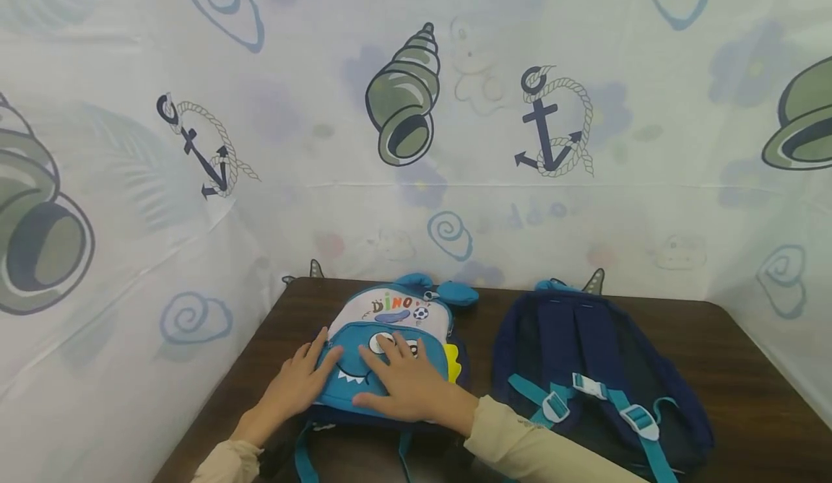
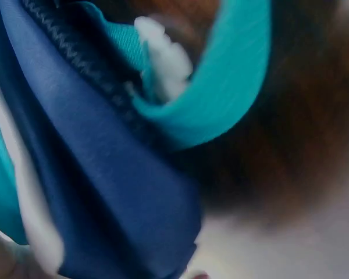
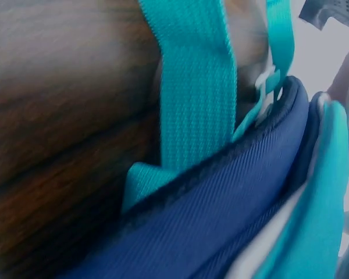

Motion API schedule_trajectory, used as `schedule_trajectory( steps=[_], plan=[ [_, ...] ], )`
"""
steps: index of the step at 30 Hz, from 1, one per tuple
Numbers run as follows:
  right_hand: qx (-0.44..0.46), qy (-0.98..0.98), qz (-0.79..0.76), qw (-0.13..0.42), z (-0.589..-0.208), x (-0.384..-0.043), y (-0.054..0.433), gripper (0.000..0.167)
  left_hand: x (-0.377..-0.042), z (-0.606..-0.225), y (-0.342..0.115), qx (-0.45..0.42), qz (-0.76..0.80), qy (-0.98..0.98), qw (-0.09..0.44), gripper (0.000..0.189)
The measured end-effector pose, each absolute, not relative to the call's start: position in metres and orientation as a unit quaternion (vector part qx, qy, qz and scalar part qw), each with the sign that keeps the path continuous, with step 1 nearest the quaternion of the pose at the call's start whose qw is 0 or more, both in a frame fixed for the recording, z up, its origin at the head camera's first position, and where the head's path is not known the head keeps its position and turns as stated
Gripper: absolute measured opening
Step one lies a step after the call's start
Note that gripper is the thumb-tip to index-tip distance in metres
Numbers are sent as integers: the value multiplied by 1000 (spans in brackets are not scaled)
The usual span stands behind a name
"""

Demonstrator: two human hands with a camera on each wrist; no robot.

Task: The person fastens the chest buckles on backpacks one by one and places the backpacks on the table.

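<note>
A small dino backpack lies front side up on the table, with a white upper panel and a blue pocket bearing a cartoon face. My left hand rests on the left side of the pocket, fingers straight. Spread across the right half of the pocket, my right hand lies palm down and partly covers the eyes. In the left wrist view, the backpack's navy side appears beside a looped teal strap. Another teal strap runs from the bag's navy edge over the wood in the right wrist view.
To the right, a second navy backpack lies with its shoulder straps up and white buckles showing. Both bags are on a dark wooden table. Behind and at the sides hangs a white cloth printed with shells and anchors.
</note>
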State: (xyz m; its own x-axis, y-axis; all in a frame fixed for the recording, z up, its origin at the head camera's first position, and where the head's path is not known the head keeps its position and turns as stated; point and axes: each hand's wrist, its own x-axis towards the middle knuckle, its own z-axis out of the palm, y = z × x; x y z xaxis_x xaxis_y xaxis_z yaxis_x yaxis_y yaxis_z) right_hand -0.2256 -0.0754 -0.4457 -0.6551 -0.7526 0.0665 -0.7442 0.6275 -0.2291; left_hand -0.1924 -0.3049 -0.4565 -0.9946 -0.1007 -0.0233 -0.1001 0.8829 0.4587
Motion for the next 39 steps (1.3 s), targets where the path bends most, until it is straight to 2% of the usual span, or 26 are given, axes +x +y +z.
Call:
schedule_trajectory(
  steps=[4,11,20,29,39],
  plan=[
    [-392,911,-124,22,-445,-225,-77,80,-194,-462,-312,68,-312,-948,-7,87],
    [-376,917,-123,59,-443,-228,-75,79,-198,-465,-315,124,-361,-924,-20,89],
    [-384,907,-147,92,-442,-238,-68,77,-197,-457,-310,176,-434,-883,5,80],
    [-381,897,-198,106,-437,-244,-62,77,-196,-418,-300,134,-406,-902,62,63],
    [-352,885,-287,101,-436,-237,-57,75,-197,-375,-284,74,-344,-927,131,55]
  ],
)
